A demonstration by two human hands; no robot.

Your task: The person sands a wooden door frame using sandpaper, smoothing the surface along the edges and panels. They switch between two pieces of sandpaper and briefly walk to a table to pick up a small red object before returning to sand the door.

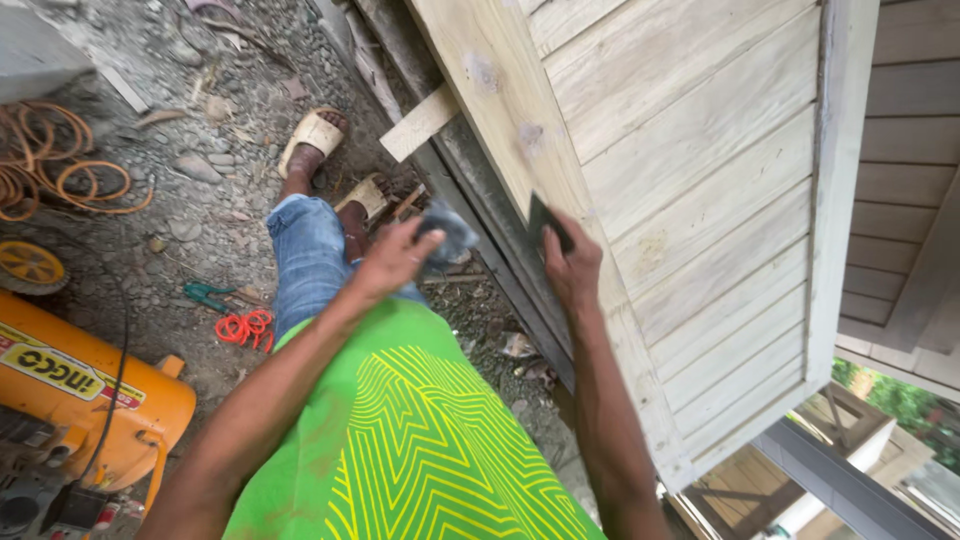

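Right hand (pixel 572 262) pinching dark flat scraper (pixel 548 222) against stile of pale wood door (pixel 700 200), fingers closed tight on it. Left hand (pixel 398 255) just left of door edge, cupped around grey blurry lump (pixel 447 232), can't tell what. We reckon scraper could slip off narrow stile and gouge slats, or skid onto knuckles. Door looks tilted, wood offcut (pixel 420 122) at its edge, so hard push might shift it. Orange hose (pixel 60 165) and compressor (pixel 80 395) well left of door, trip risk underfoot.

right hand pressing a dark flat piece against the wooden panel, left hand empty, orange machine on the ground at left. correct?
Not quite. The head view shows the left hand holding a crumpled grey rag. The rest holds: right hand, dark flat piece, wooden panel, orange machine.
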